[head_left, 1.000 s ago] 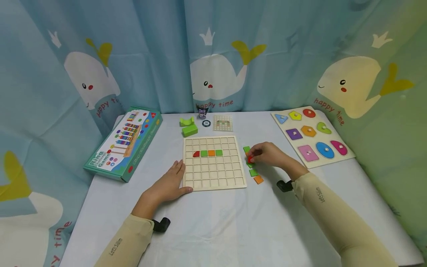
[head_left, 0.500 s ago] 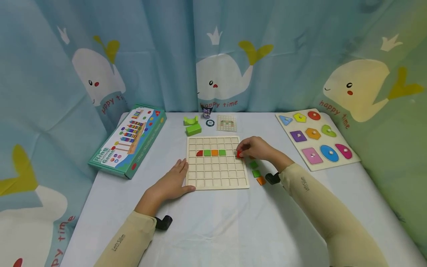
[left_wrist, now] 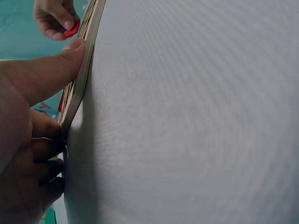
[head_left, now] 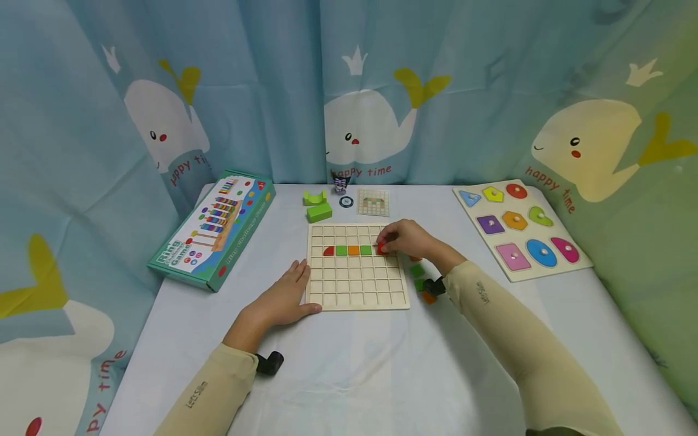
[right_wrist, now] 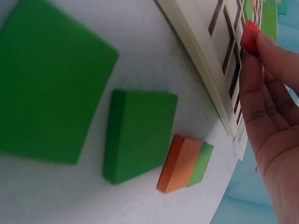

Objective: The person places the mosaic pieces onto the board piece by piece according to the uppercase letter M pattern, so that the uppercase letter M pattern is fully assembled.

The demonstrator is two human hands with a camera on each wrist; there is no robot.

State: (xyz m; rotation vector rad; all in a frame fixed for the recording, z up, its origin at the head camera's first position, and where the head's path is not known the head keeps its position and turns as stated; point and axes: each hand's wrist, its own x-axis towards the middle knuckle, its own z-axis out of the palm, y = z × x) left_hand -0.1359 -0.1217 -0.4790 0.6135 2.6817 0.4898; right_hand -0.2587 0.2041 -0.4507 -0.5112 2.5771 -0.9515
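Observation:
A wooden grid board (head_left: 357, 284) lies on the white table. One of its rows holds a red round-edged tile (head_left: 329, 251), a green tile (head_left: 341, 250), an orange tile (head_left: 354, 250) and another green tile (head_left: 366, 250). My left hand (head_left: 280, 298) rests with extended fingers along the board's left edge, its thumb at the near left corner. My right hand (head_left: 406, 237) pinches a red tile (right_wrist: 251, 37) between thumb and fingertips, over the right part of that row. The hand hides part of the board; whether the tile touches it I cannot tell.
Loose green tiles (right_wrist: 140, 135) and orange tiles (right_wrist: 184, 161) lie right of the board, partly under my right wrist. Behind are green blocks (head_left: 319, 212), a figurine (head_left: 340, 183), a round chip (head_left: 346, 201) and a pattern card (head_left: 373, 201). A game box (head_left: 212, 224) and shape puzzle (head_left: 523, 230) flank them.
My right hand has carried the red tile leftward from the loose tiles to over the board. The left hand has stayed at the board's edge. The head view has shifted slightly.

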